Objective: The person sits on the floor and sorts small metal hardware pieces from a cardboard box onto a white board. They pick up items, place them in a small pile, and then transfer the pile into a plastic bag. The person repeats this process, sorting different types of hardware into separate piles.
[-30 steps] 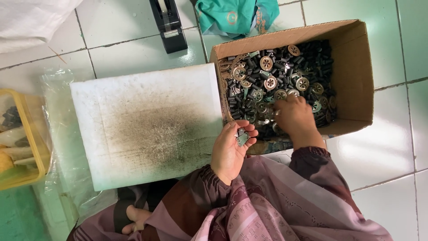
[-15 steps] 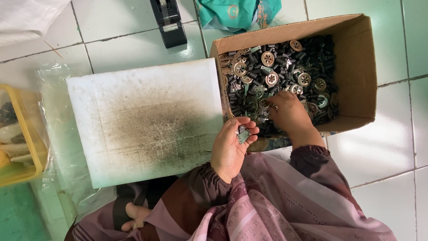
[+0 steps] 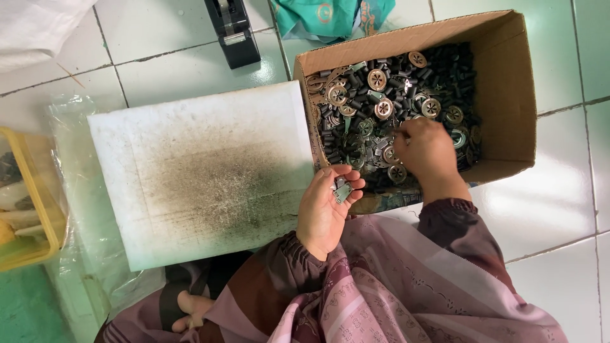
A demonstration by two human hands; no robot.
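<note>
My left hand [image 3: 327,206] is cupped at the near left corner of a cardboard box [image 3: 508,89] and grips a few small grey metal pieces [image 3: 342,188] between thumb and fingers. My right hand [image 3: 427,147] reaches into the box, fingers down among the loose parts [image 3: 387,101]: dark short cylinders and round brass-coloured discs with star cut-outs. Whether its fingers pinch a part is hidden. A white foam board [image 3: 203,171], smudged dark in its middle, lies on the floor to the left of the box.
A black tape dispenser [image 3: 234,30] stands beyond the board. A teal bag [image 3: 324,14] lies behind the box. A yellow basket [image 3: 28,197] sits at the left edge on clear plastic sheeting [image 3: 70,127]. The floor is white tile.
My right hand has stayed in the box, shifting slightly among the parts. My left hand keeps the same hold on the metal pieces.
</note>
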